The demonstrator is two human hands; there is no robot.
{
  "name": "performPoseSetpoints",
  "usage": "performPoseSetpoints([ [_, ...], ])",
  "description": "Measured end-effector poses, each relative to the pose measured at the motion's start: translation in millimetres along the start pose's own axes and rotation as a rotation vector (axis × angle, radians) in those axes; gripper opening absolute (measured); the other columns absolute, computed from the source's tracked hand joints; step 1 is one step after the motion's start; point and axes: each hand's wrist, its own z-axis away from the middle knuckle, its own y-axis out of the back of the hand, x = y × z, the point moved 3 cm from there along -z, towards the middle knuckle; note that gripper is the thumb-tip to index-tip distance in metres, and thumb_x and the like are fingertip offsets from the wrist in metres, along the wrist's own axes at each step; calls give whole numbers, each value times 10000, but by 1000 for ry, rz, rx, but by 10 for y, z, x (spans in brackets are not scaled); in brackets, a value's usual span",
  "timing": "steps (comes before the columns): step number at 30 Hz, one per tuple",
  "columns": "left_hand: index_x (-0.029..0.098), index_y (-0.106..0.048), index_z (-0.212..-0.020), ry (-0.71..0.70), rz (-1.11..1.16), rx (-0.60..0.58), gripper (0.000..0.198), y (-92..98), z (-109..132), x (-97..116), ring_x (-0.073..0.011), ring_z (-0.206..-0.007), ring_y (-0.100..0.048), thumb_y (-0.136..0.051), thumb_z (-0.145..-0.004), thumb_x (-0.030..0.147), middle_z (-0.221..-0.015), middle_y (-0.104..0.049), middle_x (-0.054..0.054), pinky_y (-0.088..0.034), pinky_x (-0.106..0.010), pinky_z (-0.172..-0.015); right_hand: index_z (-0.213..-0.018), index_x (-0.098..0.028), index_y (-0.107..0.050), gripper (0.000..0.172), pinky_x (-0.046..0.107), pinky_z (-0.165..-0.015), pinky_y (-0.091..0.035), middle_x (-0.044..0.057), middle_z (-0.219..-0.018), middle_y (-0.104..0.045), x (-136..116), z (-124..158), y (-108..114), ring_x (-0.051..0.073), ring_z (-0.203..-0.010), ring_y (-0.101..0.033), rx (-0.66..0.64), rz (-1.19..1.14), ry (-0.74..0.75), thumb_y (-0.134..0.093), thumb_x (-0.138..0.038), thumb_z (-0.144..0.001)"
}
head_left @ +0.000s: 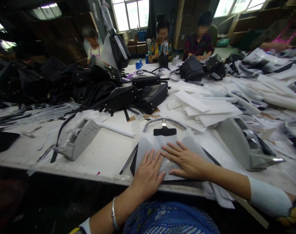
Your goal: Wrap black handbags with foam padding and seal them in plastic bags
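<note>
A black handbag (164,131) lies flat at the table's front edge, mostly covered by a sheet of white tissue paper (148,143). Its wrapped handle (151,123) arches out at the top, and a flap with a metal clasp (164,122) shows above the paper. My left hand (149,170) rests flat on the left part of the sheet, fingers stretched out. Across the middle of the paper my right hand (184,159) lies flat with fingers spread, its fingertips close to those of the left. Neither hand grips anything.
Grey tape dispensers stand on the left (81,139) and right (245,143). Black bags (151,97) are heaped at the back left, and white paper sheets (206,107) pile up at the right. Scissors (45,152) lie near the left dispenser. Several people sit across the table.
</note>
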Motion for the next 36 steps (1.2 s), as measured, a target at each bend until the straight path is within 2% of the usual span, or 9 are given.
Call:
performPoseSetpoints([
  [4, 141, -351, -1509, -1, 15, -23, 592, 5, 38, 3, -327, -1491, -223, -460, -989, 401, -1594, -317, -111, -322, -538, -1174, -1549, -226, -303, 751, 597, -1204, -126, 112, -1604, -283, -29, 12, -11, 343, -1476, -247, 89, 9, -46, -543, -580, -931],
  [7, 245, -328, -1526, -17, 73, -64, 601, 45, 32, -28, -339, -1494, -209, -511, -969, 380, -1612, -282, -93, -348, -568, -1149, -1515, -203, -368, 701, 620, -1179, -214, 140, -1572, -352, -56, 75, -15, 348, -1447, -318, 139, -24, -41, -600, -496, -922],
  [13, 282, -432, -1475, -23, 167, -78, 539, 101, 1, -63, -353, -1482, -243, -539, -952, 354, -1577, -351, -122, -391, -583, -1110, -1377, -155, -515, 457, 464, -1091, -446, 85, -1301, -660, -4, 307, -64, 195, -1267, -559, 313, -189, 213, -466, -77, -929],
  [18, 277, -532, -1406, 3, 206, -107, 451, 98, -28, -55, -346, -1472, -275, -513, -963, 359, -1563, -382, -114, -367, -574, -1130, -1201, -183, -631, 314, 436, -1053, -477, 65, -1180, -710, -28, 231, -45, 186, -1146, -633, 214, -222, 55, -474, -107, -940],
  [21, 286, -499, -1432, 0, 187, -133, 476, 96, -22, -54, -347, -1479, -257, -511, -964, 371, -1582, -348, -106, -364, -578, -1132, -1117, -187, -655, 266, 496, -1115, -410, 63, -1175, -700, -76, 159, 34, 204, -1191, -604, 158, -227, -20, -478, -119, -930],
  [24, 288, -416, -1485, -38, 140, -137, 553, 100, 0, -76, -357, -1478, -255, -527, -955, 397, -1597, -317, -109, -396, -579, -1109, -1260, -188, -603, 347, 608, -1163, -295, 93, -1391, -584, -87, 138, 111, 271, -1368, -453, 153, -156, -69, -516, -154, -925],
  [27, 271, -357, -1515, -107, 97, -140, 612, 114, -4, -130, -362, -1467, -280, -540, -949, 411, -1596, -313, -125, -443, -560, -1071, -1371, -207, -537, 451, 620, -1149, -322, 97, -1495, -484, -62, 139, 97, 290, -1411, -399, 102, -108, -77, -529, -169, -922],
  [32, 241, -504, -1425, -203, 88, -124, 509, 180, -110, -274, -319, -1372, -456, -507, -962, 451, -1499, -481, -107, -527, -452, -984, -1366, -241, -552, 439, 605, -1115, -389, 69, -1481, -504, 40, 149, -104, 286, -1388, -439, 48, -88, -25, -541, -201, -929],
  [36, 237, -607, -1313, -184, 131, -96, 496, 261, -274, -406, -240, -1239, -582, -461, -964, 558, -1379, -614, -26, -563, -327, -885, -1361, -208, -562, 448, 503, -1100, -452, 106, -1474, -507, 138, 153, -109, 265, -1373, -461, 131, -120, -8, -564, -208, -913],
])
